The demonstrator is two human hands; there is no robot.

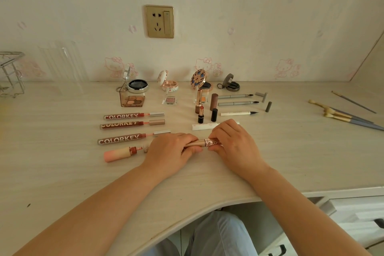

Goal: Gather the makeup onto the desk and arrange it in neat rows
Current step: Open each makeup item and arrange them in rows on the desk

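Both hands grip one pink and rose-gold lip gloss tube (202, 143) just above the desk (62, 172); my left hand (170, 151) holds its body and my right hand (230, 141) its ornate cap end. Left of them lie three COLORKEY glosses (124, 128) with wands pulled out and a peach gloss tube (120, 153). Behind stand open compacts (137, 85), eyeshadow pans (133, 101), lipsticks (201, 113), eyeliner pens (236, 103) and a white tube (204, 126).
Several makeup brushes (345, 116) lie at the far right. A wire rack (10, 75) and a clear acrylic holder (62, 64) stand at the back left. A wall socket (159, 21) is above. The desk's curved front edge (207, 206) runs over my lap.
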